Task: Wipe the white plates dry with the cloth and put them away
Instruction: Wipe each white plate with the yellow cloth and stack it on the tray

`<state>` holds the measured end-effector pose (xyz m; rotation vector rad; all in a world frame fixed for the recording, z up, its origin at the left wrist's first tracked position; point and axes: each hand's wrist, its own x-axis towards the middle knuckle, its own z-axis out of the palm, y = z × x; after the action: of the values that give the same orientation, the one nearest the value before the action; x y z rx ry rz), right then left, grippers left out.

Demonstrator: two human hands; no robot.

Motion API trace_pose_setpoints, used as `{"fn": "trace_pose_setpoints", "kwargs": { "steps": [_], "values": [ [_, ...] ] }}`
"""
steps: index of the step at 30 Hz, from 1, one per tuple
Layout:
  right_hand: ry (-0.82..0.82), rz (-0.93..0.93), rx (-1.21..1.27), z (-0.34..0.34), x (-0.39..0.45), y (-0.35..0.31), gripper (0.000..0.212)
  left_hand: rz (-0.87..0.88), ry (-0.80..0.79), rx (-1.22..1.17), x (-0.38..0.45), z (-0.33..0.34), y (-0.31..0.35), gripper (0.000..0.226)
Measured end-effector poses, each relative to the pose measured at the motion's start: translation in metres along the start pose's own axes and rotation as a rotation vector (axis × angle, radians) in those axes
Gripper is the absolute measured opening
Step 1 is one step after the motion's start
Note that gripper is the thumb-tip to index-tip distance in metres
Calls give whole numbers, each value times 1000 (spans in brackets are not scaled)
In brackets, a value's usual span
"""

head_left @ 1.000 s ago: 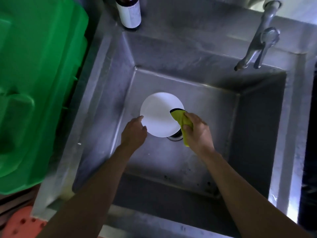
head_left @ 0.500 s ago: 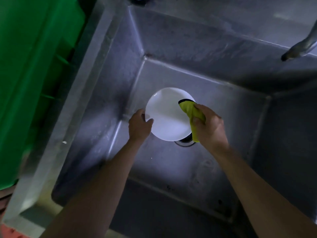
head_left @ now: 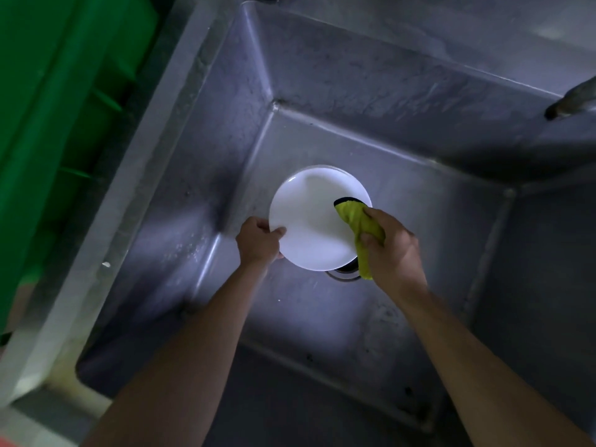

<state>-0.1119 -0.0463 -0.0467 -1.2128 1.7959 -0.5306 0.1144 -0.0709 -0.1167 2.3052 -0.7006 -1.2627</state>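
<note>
Since the earlier frame, both hands have barely shifted. Left hand (head_left: 259,241) pinches the white plate (head_left: 312,221) by its near-left rim, thumb on top, holding it above the steel sink (head_left: 322,130) drain. Right hand (head_left: 392,250) fingers clutch the yellow cloth (head_left: 356,221) against the plate's right side. Plate looks stiff, breakable, probably slick when wet; rim grip suits it.

Left hand (head_left: 258,243) now clasps the plate (head_left: 309,221) rim.

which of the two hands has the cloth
The right hand grips the yellow cloth against the white plate; the left hand only holds the plate's edge.
</note>
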Motion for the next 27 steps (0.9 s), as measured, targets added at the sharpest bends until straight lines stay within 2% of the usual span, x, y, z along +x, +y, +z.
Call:
{"fn": "trace_pose_setpoints", "kwargs": {
  "steps": [4,10,14,19,24,27],
  "values": [
    [-9,4,11,-5,-10,1,48,-140,-78,-121,-13,-1,-7,15],
    [-8,66,-31,-21,-33,-4,49,-226,-109,-286,-46,-9,3,8],
    [-4,45,-5,-24,-51,-15,49,-301,-134,-379,-61,-18,10,18],
    [-25,13,34,-29,-74,-36,65,-273,-180,-413,-76,-28,9,25],
    [-43,4,12,-35,-95,-44,57,-310,-350,-576,-97,-36,12,60],
    [-43,-15,10,-39,-108,-52,54,-310,-408,-631,-111,-40,18,62]
  ]
}}
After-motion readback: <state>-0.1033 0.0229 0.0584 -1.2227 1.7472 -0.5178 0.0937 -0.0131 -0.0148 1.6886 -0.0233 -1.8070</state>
